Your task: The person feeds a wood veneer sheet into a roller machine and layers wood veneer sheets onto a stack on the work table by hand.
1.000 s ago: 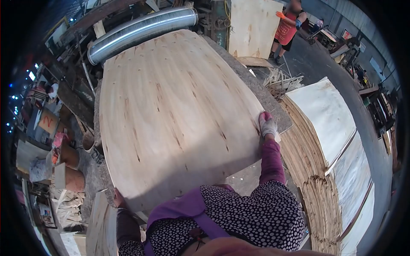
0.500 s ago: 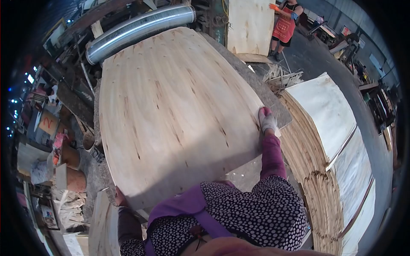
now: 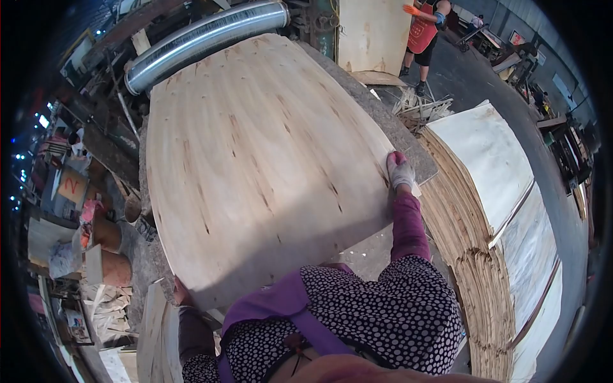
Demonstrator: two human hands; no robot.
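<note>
A wide sheet of pale wood veneer [image 3: 268, 153] with dark streaks lies in front of me, its far end close to a shiny metal roller [image 3: 211, 41]. My right hand [image 3: 400, 171], in a whitish glove with pink at the fingers, grips the sheet's right edge. At the near left corner, my left hand [image 3: 182, 292] holds the other edge; its fingers are partly hidden. Below the sheet, a grey worktop [image 3: 418, 156] shows along the right side.
On my right stands a tall stack of veneer sheets [image 3: 472, 274]. A person in a red apron [image 3: 423, 33] stands at the back beside an upright veneer sheet [image 3: 373, 35]. Wood scraps [image 3: 418, 105] lie near it. Brownish rolls [image 3: 115, 268] and clutter are at left.
The view has shifted slightly. The person at the back has turned and moved a little. Both my hands stay on the sheet's edges, and the sheet looks nearly unmoved.
</note>
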